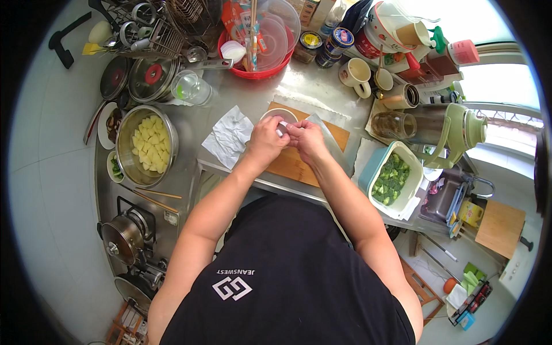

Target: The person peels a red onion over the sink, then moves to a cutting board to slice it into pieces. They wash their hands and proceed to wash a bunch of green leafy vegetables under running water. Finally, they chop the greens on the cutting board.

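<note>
My left hand (266,141) and my right hand (307,140) meet over a wooden cutting board (288,167), fingertips close together. Between them they pinch a small white piece (282,125), possibly a garlic clove; the fingers hide most of it. Just beyond the fingers is the rim of a small round bowl (279,112), whose contents I cannot make out. A wide metal blade (330,140), seemingly a cleaver's, lies on the board beside my right hand, partly covered by it. Crumpled white paper (230,136) lies left of the board.
On the left are a steel bowl of cut potatoes (151,144), chopsticks (157,200) and a lidded pot (122,240) on the stove. A tub of broccoli (391,180) stands right, near the sink (440,196). Behind are a red basin (261,73), jars (307,45) and a mug (355,75).
</note>
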Available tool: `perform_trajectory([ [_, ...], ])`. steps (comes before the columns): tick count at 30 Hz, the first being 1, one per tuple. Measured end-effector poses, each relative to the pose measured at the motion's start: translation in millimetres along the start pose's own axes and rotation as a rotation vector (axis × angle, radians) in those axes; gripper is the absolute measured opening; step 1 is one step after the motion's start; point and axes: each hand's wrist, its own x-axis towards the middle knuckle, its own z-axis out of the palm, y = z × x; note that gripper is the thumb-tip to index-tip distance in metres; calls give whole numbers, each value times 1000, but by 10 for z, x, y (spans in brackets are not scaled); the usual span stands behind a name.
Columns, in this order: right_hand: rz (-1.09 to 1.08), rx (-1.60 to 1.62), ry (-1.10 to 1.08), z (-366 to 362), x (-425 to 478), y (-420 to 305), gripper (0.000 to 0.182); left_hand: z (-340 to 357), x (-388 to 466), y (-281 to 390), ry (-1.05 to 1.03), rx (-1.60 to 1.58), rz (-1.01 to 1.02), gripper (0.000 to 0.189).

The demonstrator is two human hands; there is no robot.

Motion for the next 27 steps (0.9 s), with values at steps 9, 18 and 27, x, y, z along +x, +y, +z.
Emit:
perform_trajectory([
  [9,16,146,164,161,-11,24,13,89,-102,10,133,40,44,33],
  [18,-126,124,129,182,-33,155,14,107,-131,31,161,-316,-149,31],
  [27,-374,-191,-28,44,-57,211,12,19,-110,-227,-159,-1388,-685,31],
])
